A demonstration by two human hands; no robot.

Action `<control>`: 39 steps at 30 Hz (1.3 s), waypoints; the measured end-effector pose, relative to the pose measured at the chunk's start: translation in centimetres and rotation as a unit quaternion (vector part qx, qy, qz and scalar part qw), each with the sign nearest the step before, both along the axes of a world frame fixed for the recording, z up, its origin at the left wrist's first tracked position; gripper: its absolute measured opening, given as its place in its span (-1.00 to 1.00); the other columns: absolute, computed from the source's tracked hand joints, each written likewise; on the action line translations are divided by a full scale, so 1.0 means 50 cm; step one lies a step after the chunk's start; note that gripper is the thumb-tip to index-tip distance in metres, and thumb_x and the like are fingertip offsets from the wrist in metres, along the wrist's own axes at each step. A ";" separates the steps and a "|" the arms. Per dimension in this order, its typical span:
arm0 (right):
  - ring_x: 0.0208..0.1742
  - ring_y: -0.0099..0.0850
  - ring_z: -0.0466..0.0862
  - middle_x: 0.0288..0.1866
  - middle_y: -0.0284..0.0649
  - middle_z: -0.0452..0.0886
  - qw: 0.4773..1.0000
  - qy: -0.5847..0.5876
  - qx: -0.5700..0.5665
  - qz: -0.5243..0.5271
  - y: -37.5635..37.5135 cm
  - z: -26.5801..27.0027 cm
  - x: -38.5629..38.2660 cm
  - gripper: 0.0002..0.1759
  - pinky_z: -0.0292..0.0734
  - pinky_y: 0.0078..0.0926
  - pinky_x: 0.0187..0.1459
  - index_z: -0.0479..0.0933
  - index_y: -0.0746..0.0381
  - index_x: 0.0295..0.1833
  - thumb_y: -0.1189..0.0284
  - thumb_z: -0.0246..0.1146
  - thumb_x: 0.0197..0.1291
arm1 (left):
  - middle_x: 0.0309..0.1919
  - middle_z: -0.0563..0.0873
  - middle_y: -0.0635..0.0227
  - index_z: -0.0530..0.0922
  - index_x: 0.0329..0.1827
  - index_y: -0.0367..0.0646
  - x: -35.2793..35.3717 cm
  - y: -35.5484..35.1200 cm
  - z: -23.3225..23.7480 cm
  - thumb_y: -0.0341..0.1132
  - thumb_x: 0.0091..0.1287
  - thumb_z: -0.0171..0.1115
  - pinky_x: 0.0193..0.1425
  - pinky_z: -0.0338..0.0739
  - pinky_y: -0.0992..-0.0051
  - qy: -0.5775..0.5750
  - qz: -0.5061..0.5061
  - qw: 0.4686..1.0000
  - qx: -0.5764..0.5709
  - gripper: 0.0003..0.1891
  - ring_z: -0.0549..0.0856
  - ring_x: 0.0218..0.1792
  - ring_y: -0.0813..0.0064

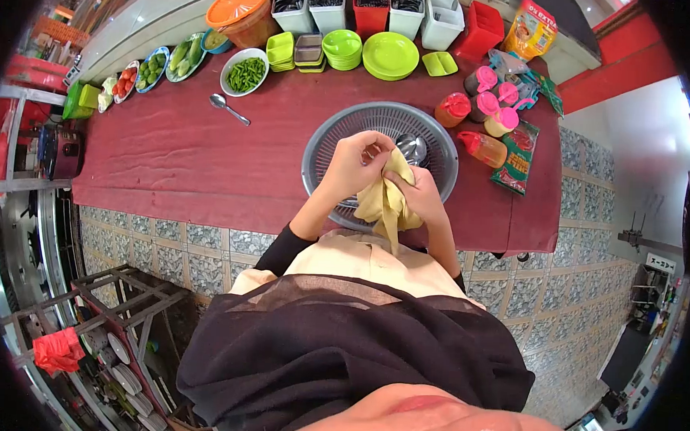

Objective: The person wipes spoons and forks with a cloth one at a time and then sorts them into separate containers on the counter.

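A pale yellow cloth (385,204) hangs bunched over a grey plastic basket (314,146). My right hand (421,194) is closed around the cloth's upper part, the thumb pressing on it. My left hand (353,163) is curled, its fingertips meeting the top edge of the cloth. Whatever those fingers pinch is hidden from me. Shiny metal spoons (412,147) lie in the basket just behind my hands. Another spoon (230,109) rests alone on the red tablecloth to the left.
Along the back stand cutlery holders (329,18), stacked green plates (390,56) and an orange bucket (240,14). A bowl of green chillies (246,73) and vegetable plates sit left. Sauce bottles (483,148) crowd the right. A metal rack (126,298) stands lower left.
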State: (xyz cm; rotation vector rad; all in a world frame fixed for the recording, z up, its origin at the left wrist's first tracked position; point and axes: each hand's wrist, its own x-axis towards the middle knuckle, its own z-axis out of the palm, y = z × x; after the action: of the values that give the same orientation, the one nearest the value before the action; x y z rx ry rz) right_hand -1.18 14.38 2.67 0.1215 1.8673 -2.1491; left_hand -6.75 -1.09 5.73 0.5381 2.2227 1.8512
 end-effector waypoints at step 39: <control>-0.41 -0.66 0.52 -0.42 -0.38 0.59 0.985 -0.103 -0.053 -0.128 0.053 -0.086 -0.047 -0.78 0.42 -0.67 -0.38 0.58 0.34 -0.25 0.39 0.30 0.09 | -0.49 0.60 0.29 0.53 -0.46 -0.29 -0.707 0.191 0.082 -0.71 0.02 0.16 -0.42 0.43 0.63 0.455 0.258 0.834 0.175 -0.87 0.57 -0.46 0.56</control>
State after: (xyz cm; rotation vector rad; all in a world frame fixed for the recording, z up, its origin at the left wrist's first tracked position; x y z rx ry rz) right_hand -3.51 17.01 -1.62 0.5669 1.6936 -2.2943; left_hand -42.08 8.45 9.84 1.1898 2.7913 2.7291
